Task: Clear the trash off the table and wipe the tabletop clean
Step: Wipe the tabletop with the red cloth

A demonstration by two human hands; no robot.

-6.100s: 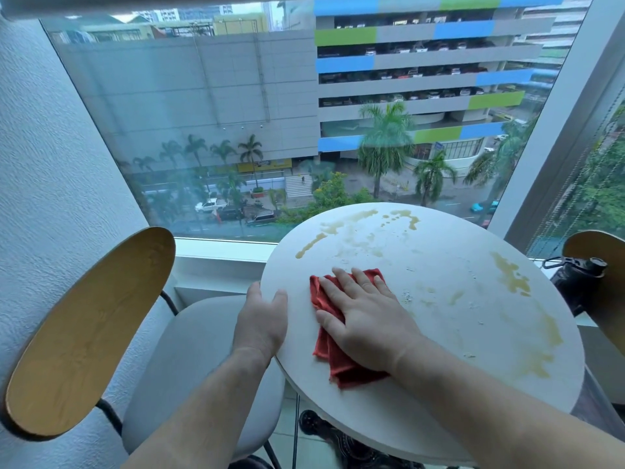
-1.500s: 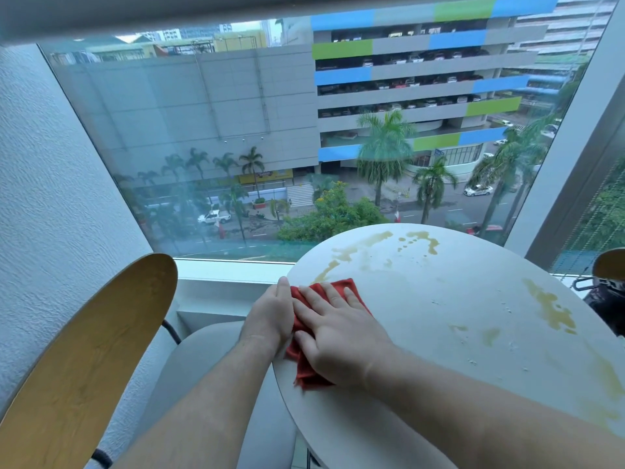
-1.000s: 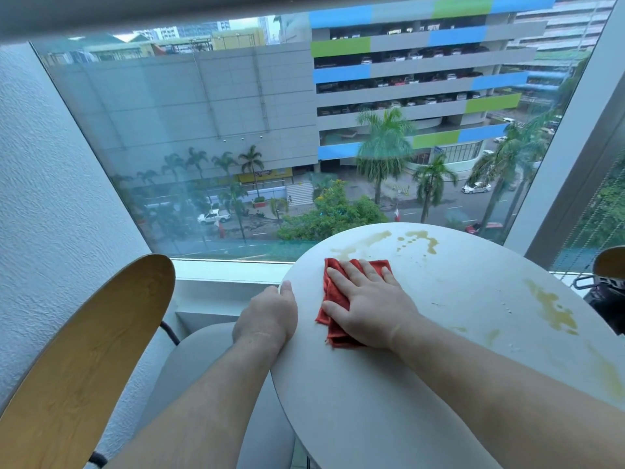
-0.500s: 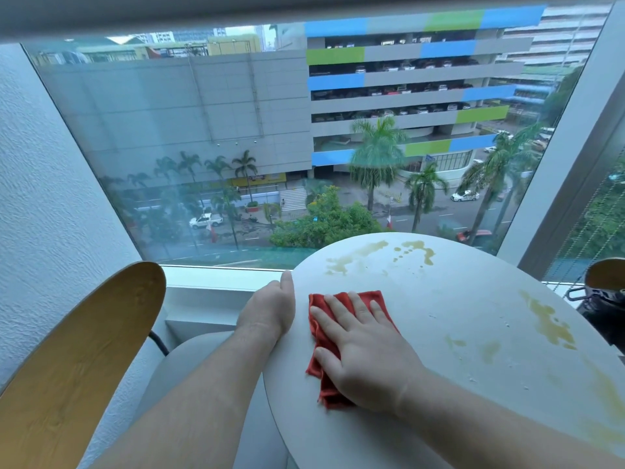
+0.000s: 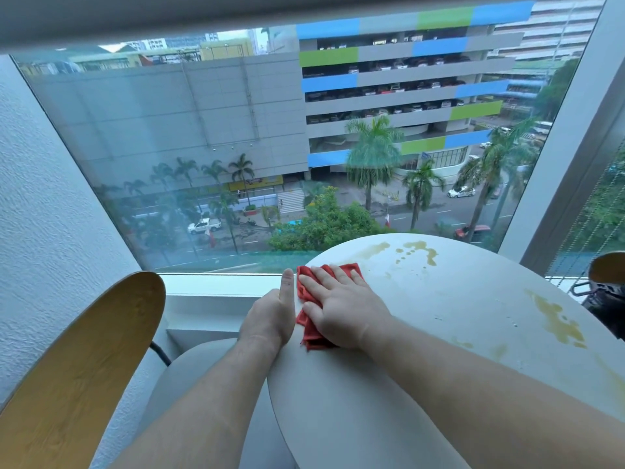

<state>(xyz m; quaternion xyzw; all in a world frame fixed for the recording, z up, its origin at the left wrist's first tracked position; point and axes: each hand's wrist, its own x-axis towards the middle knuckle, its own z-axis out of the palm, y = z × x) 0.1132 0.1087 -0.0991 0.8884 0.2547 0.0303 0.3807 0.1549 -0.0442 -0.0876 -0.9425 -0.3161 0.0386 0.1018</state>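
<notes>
Round white table (image 5: 422,333) by a big window, wood-backed chair (image 5: 77,360) to the left; no trash visible on top, so this reads as the wipe step. Right hand (image 5: 341,309) lies flat, fingers spread, pressing the red cloth (image 5: 306,292) at the table's far-left edge, while the left hand (image 5: 270,319) wraps the rim just beside it, thumb up. Next: sweep toward the yellow-brown stains (image 5: 419,248) along the far edge, then the right-side patch (image 5: 554,319), keeping pressure on.

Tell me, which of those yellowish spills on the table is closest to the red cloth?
The far-edge spill by the window, just right of the red cloth under the right hand. The big right-edge spill lies much farther across the table.
</notes>
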